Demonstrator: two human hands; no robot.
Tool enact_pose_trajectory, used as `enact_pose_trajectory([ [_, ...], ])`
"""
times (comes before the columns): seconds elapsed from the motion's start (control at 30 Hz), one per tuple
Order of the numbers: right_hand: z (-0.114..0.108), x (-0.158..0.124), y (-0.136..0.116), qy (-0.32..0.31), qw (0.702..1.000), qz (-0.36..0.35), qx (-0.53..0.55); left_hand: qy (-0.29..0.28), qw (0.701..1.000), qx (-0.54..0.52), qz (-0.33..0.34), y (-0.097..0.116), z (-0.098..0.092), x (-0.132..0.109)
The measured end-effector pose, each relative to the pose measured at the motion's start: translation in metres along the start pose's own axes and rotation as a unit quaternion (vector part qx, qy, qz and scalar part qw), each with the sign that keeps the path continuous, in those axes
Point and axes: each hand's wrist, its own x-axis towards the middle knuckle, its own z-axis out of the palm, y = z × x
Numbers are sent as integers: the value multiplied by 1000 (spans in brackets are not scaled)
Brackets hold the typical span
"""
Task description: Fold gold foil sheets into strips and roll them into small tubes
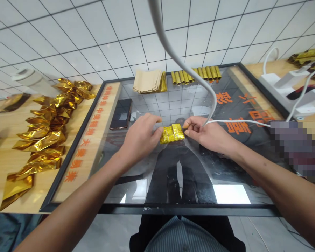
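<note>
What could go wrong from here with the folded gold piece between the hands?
- The white cable loops down and overlaps the right hand in this view; it might snag as that hand moves.
- The folded gold piece lies flat on a glossy, reflective tabletop, so it could slide if pushed from one side.
- The phone lies beyond the left hand and might get bumped.

A column of orange Chinese characters [89, 132] runs from ten to eight o'clock on the black-framed glass tabletop [189, 209]; its lower part seems to read 中奖福地 大奖易来, the upper characters being too blurred. Toward three o'clock, larger orange characters [237, 126] stand on the same glass; 彩 and 喜 appear among them, the others unclear.
</note>
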Motion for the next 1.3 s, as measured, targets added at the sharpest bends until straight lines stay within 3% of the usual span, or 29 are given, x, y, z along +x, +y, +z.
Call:
enact_pose_trajectory([
  [0.17, -2, 0, -1, -10, 1000, 12, -7, -70, 997, -22, -14, -10, 22, 29],
  [0.53, 1, -1, -9, 2, 998, 17, -66, -85, 995, -46, -26, -9, 25, 22],
  [0.67, 1, -2, -11, 5, 997, 17, -70, -57, 994, -85, -43, -4, 27, 23],
  [0.73, 0, -2, -11, 4, 997, 15, -71, -54, 995, -81, -26, -1, 29, 25],
  [0.93, 0, -2, -10, 7, 998, 15, -60, -110, 986, -42, 114, 2, 33, 31],
  [1.3, -1, -2, -7, -7, 998, 10, -59, -110, 985, -60, 121, -2, 25, 20],
])
